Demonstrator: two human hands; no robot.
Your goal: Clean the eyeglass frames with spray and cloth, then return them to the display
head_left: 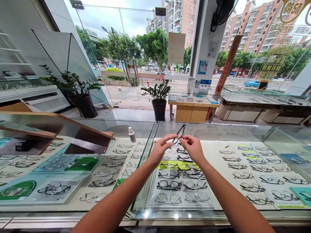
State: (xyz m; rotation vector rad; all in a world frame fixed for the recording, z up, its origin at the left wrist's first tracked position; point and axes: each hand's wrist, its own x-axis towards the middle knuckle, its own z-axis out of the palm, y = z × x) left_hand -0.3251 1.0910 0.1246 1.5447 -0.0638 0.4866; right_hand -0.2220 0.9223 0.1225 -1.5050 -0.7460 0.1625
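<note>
A pair of dark-framed eyeglasses (181,130) is held up on edge above the glass display case, between my two hands. My left hand (162,147) pinches the frame from the left with thumb and forefinger. From the right, my right hand (193,147) grips it with its fingertips. The lower part of the glasses is partly hidden by my fingers. Under the hands, inside the case, lie rows of eyeglasses (168,185), some on a yellow-green strip (167,164).
A small white bottle (131,134) stands on the glass counter (126,124) to the left. Further left is a tilted wooden-edged stand (85,142). Beyond the counter are potted plants (159,108) and a wooden table (194,108) with more glasses.
</note>
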